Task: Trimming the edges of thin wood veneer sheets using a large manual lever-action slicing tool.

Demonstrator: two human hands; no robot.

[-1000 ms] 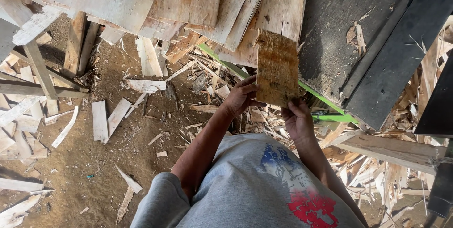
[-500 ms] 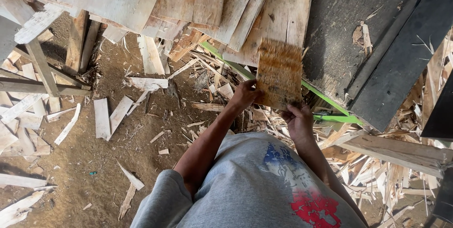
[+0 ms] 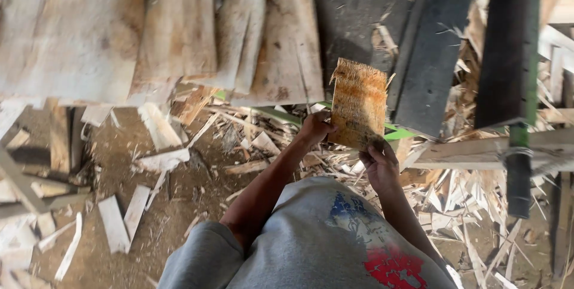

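From the head view, the person's left hand [image 3: 315,128] and right hand [image 3: 379,158] both grip the lower edge of a rough, frayed wood slab [image 3: 359,105], fingers clenched around it. A second ago the slab stood a little lower and nearer the body; now it sits raised and further out, its face turned up toward the camera, over the green strip [image 3: 402,133] and beside the dark boards [image 3: 430,55]. It looks as if the piece is being turned for inspection. Pale planks [image 3: 179,32] lie stacked beyond, with splinters and offcuts [image 3: 125,217] littering the dirt floor [image 3: 179,205].
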